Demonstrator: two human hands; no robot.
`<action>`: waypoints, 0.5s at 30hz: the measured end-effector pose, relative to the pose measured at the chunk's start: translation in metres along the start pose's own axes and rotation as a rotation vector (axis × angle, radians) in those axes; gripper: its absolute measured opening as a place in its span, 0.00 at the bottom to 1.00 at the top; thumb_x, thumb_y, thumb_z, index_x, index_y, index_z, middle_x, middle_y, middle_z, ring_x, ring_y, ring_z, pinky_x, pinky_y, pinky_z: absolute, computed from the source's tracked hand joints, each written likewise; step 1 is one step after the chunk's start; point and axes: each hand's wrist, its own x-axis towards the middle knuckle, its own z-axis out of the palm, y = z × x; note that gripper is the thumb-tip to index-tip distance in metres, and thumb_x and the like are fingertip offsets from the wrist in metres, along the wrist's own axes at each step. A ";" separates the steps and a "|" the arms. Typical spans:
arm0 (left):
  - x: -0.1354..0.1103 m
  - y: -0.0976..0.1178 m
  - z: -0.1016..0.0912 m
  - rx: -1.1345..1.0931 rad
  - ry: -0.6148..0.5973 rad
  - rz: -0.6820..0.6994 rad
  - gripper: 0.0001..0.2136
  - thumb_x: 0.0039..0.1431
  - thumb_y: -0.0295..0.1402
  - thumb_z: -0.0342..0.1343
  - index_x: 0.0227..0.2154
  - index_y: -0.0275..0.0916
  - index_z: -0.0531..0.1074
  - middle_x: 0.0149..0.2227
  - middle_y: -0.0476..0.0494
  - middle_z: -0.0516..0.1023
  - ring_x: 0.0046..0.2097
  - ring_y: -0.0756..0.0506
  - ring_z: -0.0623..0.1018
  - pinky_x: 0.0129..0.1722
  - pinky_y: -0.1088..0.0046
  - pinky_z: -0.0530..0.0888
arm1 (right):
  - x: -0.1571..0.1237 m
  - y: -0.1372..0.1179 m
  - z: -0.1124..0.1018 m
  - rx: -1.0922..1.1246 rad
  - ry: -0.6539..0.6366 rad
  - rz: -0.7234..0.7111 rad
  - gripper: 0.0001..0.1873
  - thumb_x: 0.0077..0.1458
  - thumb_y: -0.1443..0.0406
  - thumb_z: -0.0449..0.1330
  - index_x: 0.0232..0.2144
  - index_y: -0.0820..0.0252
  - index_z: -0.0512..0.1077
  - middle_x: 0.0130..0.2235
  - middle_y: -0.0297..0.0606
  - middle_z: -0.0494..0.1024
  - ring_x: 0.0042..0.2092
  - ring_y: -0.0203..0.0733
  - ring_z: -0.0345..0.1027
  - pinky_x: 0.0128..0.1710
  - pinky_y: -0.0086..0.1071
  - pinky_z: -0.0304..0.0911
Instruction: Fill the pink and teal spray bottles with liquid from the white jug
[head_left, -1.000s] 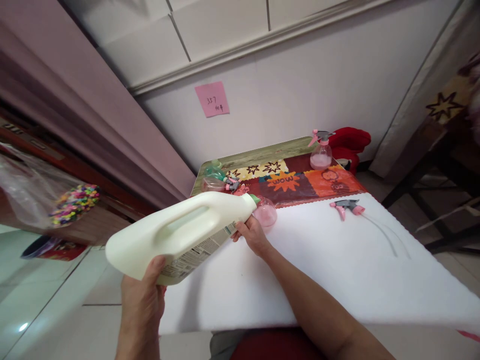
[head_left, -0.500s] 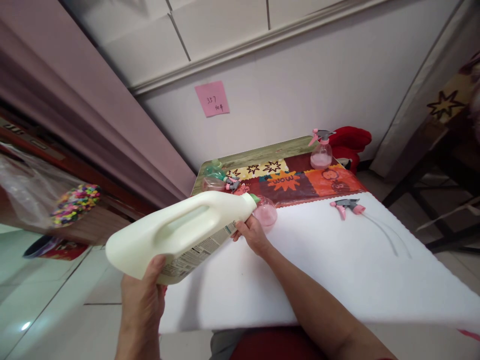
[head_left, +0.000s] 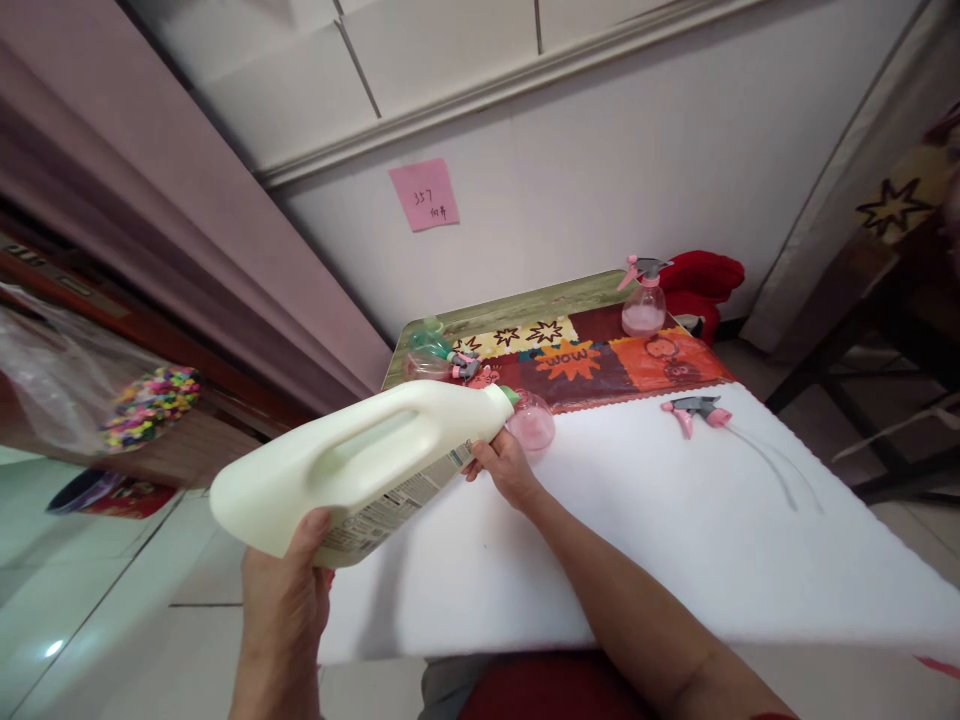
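A large pale-green detergent jug (head_left: pixel 375 430) is tilted over the table, its green spout (head_left: pixel 511 396) at the mouth of a round clear spray bottle body (head_left: pixel 532 425) with pinkish content. My left hand (head_left: pixel 292 560) grips the jug near its base, thumb on the upper side. Close to the jug's neck, my right hand (head_left: pixel 502 465) is closed on the jug's labelled underside; some of its fingers are hidden behind the jug. A pink and grey spray head (head_left: pixel 697 412) with a thin tube lies on the white board to the right.
Another spray bottle (head_left: pixel 643 305) with pink liquid stands upright at the back right. Clear and green spray bottles (head_left: pixel 431 355) lie at the back left. A white board (head_left: pixel 600 560) covers the near table, with a colourful cloth (head_left: pixel 600 365) behind it. A red object (head_left: pixel 705 285) sits beyond the corner.
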 end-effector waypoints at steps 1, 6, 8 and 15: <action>0.000 0.000 0.000 0.000 -0.003 -0.001 0.30 0.40 0.35 0.72 0.51 0.38 0.77 0.37 0.45 0.82 0.32 0.46 0.78 0.20 0.80 0.71 | 0.000 0.000 0.000 0.000 0.001 0.003 0.27 0.50 0.46 0.67 0.39 0.60 0.66 0.26 0.34 0.78 0.24 0.38 0.74 0.23 0.30 0.71; 0.000 0.000 0.000 0.018 -0.004 0.002 0.29 0.40 0.37 0.72 0.49 0.38 0.78 0.36 0.46 0.82 0.31 0.48 0.77 0.20 0.82 0.70 | 0.000 0.000 0.000 -0.004 -0.001 0.007 0.26 0.50 0.47 0.67 0.38 0.59 0.66 0.26 0.34 0.78 0.25 0.39 0.74 0.23 0.30 0.72; 0.000 -0.001 0.000 0.021 -0.013 -0.001 0.29 0.40 0.37 0.73 0.50 0.38 0.78 0.35 0.46 0.81 0.30 0.48 0.76 0.20 0.82 0.71 | 0.001 0.001 0.000 0.005 -0.006 0.004 0.26 0.50 0.46 0.67 0.38 0.59 0.66 0.26 0.34 0.79 0.25 0.39 0.75 0.23 0.31 0.72; 0.000 -0.005 -0.004 0.015 -0.022 -0.036 0.31 0.43 0.39 0.73 0.54 0.42 0.77 0.40 0.46 0.82 0.33 0.49 0.77 0.23 0.81 0.73 | 0.001 0.002 -0.001 0.022 -0.007 -0.009 0.28 0.50 0.45 0.67 0.39 0.60 0.67 0.27 0.34 0.79 0.25 0.38 0.75 0.23 0.30 0.72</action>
